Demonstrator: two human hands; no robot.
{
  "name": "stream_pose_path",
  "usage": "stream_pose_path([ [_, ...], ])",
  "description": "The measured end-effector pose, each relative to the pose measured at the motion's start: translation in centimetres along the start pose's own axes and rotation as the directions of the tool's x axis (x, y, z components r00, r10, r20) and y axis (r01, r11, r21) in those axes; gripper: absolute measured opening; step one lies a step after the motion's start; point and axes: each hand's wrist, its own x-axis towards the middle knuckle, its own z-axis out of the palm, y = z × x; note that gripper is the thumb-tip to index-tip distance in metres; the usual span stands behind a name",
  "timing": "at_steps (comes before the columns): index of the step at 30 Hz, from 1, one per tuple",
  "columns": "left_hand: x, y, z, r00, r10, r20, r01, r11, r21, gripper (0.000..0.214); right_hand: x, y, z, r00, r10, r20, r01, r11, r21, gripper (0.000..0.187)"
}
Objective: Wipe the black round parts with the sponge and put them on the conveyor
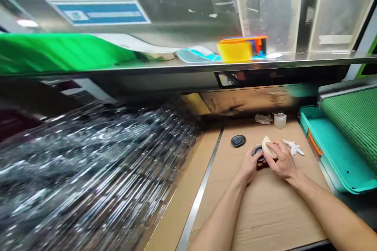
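Above the cardboard sheet point(266, 211), both hands work close together near its far end; left hand point(250, 164) has its fingers point(252, 157) curled around a dark round disc point(258, 152), clenched on it, with part of the disc hidden behind them; right hand point(283, 161) has its fingers point(279, 153) closed on a pale cream pad point(268, 147), grasping it and pressing it against the disc's upper side; pad material too unclear to tell, foam or cloth maybe; the two hands nearly touch, with disc and pad between them; second dark round disc point(238, 140) lies flat on the cardboard sheet, just beyond the left hand, not touched; white crumpled cloth or glove point(293, 147) lies on the sheet just past the right hand; small white bottle point(280, 120) stands upright at the sheet's far edge, with a clear plastic bag or wrap point(263, 119) lying just beside it; teal tray point(332, 149) sits right of the sheet, green ribbed mat point(353, 121) further right again; metal strip point(200, 200) runs along the sheet's left edge; blurred stack of shiny clear plastic point(88, 172) lies left of that; steel shelf point(188, 62) runs beyond the sheet, carrying a yellow cup point(234, 51) and a green cloth point(53, 53).
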Motion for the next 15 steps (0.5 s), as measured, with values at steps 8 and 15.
stream_pose_path([
  [8,0.2,-0.4,-0.7,0.996,-0.07,-0.062,0.046,0.945,-0.325,0.035,-0.7,-0.8,1.2,0.998,-0.018,0.061,0.016,1.0,0.027,0.035],
  [15,1.0,-0.6,0.5,0.976,-0.023,-0.215,-0.064,0.918,-0.391,0.031,-1.1,-3.6,2.3,0.995,-0.095,0.003,0.095,0.993,0.067,0.04],
])
